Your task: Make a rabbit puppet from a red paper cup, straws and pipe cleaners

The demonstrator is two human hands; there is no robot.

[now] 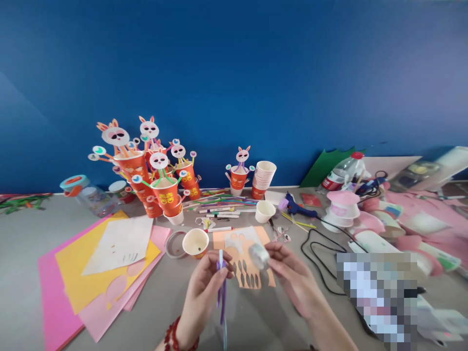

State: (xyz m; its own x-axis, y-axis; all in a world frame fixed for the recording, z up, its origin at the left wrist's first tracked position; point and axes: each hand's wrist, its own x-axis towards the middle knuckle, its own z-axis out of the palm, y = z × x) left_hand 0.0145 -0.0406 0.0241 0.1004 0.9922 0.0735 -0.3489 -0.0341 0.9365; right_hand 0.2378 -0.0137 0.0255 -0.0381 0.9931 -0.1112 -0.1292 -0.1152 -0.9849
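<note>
My left hand (204,287) is closed around a purple straw (222,292) that stands nearly upright, with a red bead bracelet on the wrist. My right hand (288,273) pinches a small roll of clear tape (259,255) just to the right of the straw's top. Both hands hover over an orange paper sheet (252,278) with cut-out shapes. An open paper cup (195,242) stands just left of and beyond my left hand.
Finished bunny cups (161,180) cluster at the back left, with a cup stack (263,176) and markers (219,212) behind. Pink and yellow sheets (98,273) lie left. A blue glue gun (298,207) and its black cord (318,263) lie right, beside pink clutter (402,219).
</note>
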